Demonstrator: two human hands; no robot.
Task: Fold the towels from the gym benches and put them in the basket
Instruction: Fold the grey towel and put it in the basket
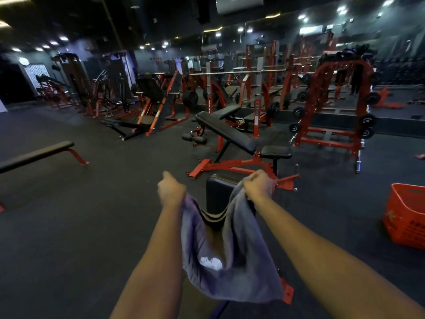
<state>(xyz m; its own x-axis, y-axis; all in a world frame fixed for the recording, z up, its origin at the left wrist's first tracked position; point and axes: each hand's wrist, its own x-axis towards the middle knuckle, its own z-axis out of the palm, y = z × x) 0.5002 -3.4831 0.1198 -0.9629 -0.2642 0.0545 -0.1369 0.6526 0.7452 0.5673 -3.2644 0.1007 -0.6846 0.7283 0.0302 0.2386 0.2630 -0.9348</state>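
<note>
Two grips | left hand (171, 191), right hand (258, 186): fingers curled on towel (232, 268) top edge | basket (404, 226) right, bare floor (333, 208) between

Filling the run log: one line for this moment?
left hand: grips towel edge; right hand: grips towel edge; towel: hanging over bench; basket: on floor, right

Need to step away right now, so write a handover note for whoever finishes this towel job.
Left hand: grips one end of the towel's top edge.
Right hand: grips the other end.
Towel: hangs unfolded between the hands, above the bench.
Basket: on the floor to the right; no towel seen in the part in view.
Done: towel is off the bench.
Left: fold it, then put it in the basket.
</note>
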